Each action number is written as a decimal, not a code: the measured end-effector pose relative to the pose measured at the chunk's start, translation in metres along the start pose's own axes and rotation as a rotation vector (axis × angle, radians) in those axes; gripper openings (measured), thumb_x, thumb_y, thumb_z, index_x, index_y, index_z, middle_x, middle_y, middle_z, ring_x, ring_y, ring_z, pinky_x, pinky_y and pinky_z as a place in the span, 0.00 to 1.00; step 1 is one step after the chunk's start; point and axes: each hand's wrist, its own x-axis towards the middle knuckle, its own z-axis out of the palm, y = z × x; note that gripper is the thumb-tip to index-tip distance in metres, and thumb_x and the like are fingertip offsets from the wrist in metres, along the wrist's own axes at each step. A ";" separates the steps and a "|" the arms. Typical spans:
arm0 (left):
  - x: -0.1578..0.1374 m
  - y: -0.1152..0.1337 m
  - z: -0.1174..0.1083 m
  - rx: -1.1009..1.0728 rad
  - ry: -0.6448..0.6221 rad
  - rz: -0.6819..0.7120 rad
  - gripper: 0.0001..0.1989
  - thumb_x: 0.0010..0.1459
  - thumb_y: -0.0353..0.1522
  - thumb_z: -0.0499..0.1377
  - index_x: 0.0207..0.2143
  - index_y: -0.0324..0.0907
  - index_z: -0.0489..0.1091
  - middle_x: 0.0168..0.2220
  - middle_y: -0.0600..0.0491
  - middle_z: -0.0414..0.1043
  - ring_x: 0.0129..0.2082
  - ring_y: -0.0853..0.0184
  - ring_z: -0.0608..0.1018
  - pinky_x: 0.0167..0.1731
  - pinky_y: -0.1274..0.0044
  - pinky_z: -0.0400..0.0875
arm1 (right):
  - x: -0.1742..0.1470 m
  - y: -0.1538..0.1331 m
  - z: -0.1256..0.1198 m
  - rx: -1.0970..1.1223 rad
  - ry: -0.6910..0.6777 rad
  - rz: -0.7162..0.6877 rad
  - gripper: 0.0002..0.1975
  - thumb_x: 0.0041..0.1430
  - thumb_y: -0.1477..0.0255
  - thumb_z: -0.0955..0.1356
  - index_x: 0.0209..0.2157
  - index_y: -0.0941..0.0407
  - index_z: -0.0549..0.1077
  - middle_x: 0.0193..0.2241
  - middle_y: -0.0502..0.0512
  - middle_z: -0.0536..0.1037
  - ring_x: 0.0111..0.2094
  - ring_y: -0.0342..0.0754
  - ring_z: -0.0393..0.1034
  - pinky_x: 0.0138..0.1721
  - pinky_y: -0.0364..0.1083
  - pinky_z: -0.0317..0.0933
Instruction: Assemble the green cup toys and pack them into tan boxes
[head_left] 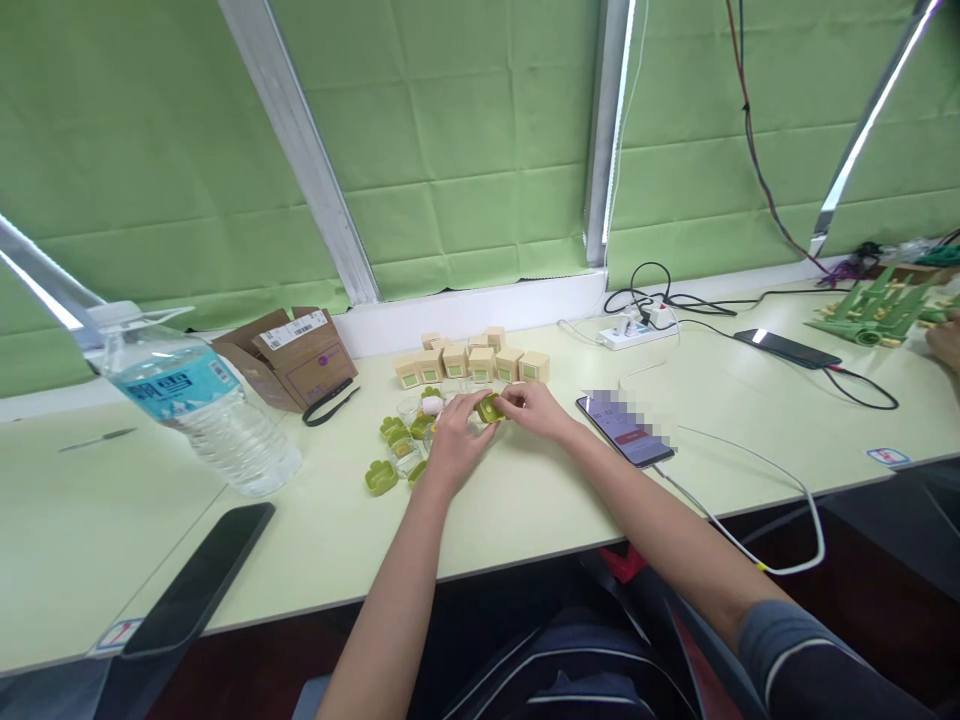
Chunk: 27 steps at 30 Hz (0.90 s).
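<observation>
Between both hands, just above the table, is a small green cup-like piece. My left hand grips it from the left, thumb below and fingers above. The fingertips of my right hand pinch its right edge. Left of my hands lie several green flower-shaped cups with clear plastic pieces among them. A small pale pink item shows beside my left fingers, partly hidden. Behind my hands stand several small cream boxes with green windows.
A large water bottle and an opened cardboard box stand at left, a black phone near the front edge. At right are a lit phone on a white cable, a power strip, a dark phone and green plastic parts beside another person's hand.
</observation>
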 end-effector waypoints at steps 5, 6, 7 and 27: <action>0.000 -0.002 0.000 0.023 0.022 -0.009 0.22 0.59 0.30 0.65 0.56 0.47 0.69 0.51 0.49 0.76 0.50 0.61 0.78 0.52 0.67 0.73 | 0.000 0.000 -0.003 -0.006 0.009 -0.001 0.20 0.64 0.61 0.66 0.22 0.58 0.73 0.19 0.48 0.71 0.22 0.40 0.60 0.26 0.41 0.52; 0.000 -0.002 0.000 0.029 0.029 -0.018 0.22 0.58 0.30 0.65 0.56 0.47 0.69 0.51 0.49 0.76 0.50 0.61 0.78 0.52 0.67 0.73 | 0.000 0.000 -0.004 -0.012 0.016 -0.005 0.20 0.64 0.61 0.65 0.22 0.58 0.73 0.19 0.48 0.71 0.22 0.41 0.61 0.26 0.41 0.52; 0.000 -0.002 0.000 0.036 0.037 -0.031 0.22 0.58 0.30 0.65 0.56 0.47 0.69 0.50 0.49 0.76 0.50 0.61 0.78 0.51 0.67 0.73 | 0.000 0.000 -0.004 -0.018 0.025 -0.005 0.21 0.65 0.61 0.65 0.22 0.58 0.73 0.19 0.48 0.72 0.22 0.41 0.61 0.26 0.41 0.52; 0.001 -0.006 -0.001 0.135 0.110 -0.136 0.23 0.59 0.33 0.65 0.56 0.45 0.69 0.44 0.50 0.77 0.38 0.64 0.76 0.44 0.71 0.72 | -0.001 0.031 -0.009 -0.434 0.030 0.260 0.27 0.58 0.74 0.67 0.60 0.54 0.69 0.60 0.60 0.72 0.59 0.57 0.68 0.60 0.53 0.61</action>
